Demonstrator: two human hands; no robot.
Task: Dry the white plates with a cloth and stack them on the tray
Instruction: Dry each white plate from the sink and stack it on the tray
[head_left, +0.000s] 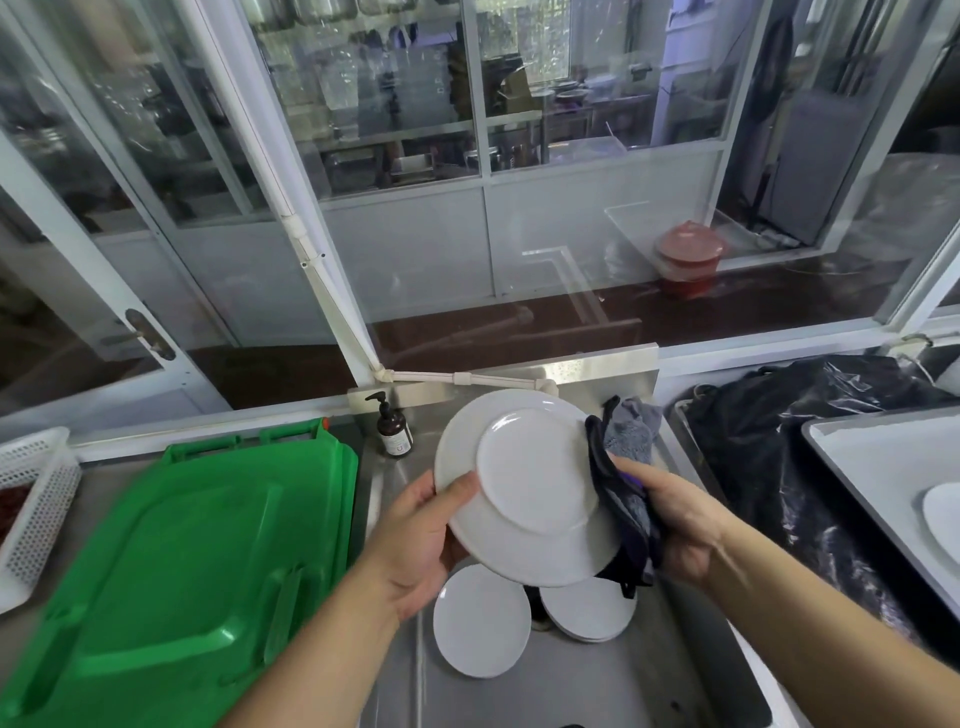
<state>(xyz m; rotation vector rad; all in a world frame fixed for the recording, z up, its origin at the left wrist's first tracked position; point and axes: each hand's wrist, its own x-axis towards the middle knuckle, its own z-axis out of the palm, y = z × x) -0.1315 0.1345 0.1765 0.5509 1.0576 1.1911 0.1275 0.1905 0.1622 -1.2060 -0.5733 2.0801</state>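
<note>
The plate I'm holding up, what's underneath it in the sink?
Below the held plate lie a single white plate and a small stack of plates in the sink. The stack's upper part and the sink floor between them are covered.

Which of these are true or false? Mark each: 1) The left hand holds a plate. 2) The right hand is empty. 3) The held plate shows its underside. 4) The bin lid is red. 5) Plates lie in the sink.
1) True: the left hand grips the plate at its left edge.
2) False: the right hand holds a dark cloth against the plate's right edge.
3) True: its foot ring faces the camera.
4) False: the bin lid is green.
5) True: more plates lie in the sink below the hands.
</note>
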